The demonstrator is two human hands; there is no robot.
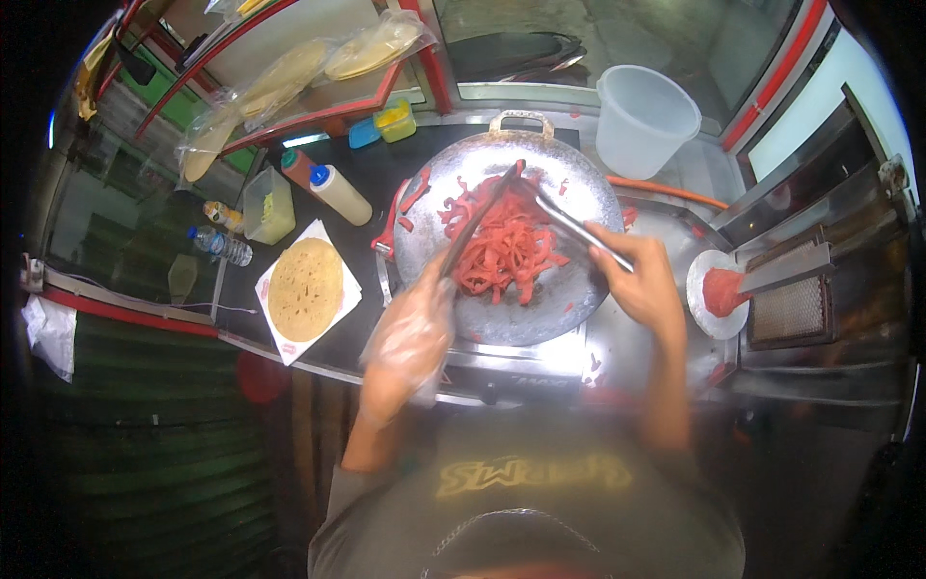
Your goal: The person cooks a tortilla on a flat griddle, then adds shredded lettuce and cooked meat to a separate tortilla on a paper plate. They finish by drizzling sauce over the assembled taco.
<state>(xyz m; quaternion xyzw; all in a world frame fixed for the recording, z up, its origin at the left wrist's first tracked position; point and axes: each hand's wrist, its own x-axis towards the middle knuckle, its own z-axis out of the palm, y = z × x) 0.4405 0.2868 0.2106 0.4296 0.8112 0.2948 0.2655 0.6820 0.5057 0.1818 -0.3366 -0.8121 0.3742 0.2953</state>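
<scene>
A wide, shallow metal pan point(415, 232) with a loop handle at its far edge holds a heap of red meat strips point(502, 256). My left hand point(415, 333), in a clear plastic glove, is closed around a long, narrow, dark utensil point(482, 214) that looks like a knife. In my bare right hand point(641, 282) is a slim silver metal utensil point(571, 224), its working end hidden among the strips. Both utensils slant inward, and their far ends come close together over the far side of the meat. Left of the pan, a round flatbread point(306, 289) rests on white paper point(340, 333).
Two squeeze bottles point(340, 195), a tub of green pieces point(268, 207) and a water bottle point(220, 246) stand on the left. A translucent bucket point(646, 121) is at the back right. Near the upright grill point(789, 304), red meat point(721, 292) sits on a round plate. Bagged flatbreads point(371, 48) lie on a shelf.
</scene>
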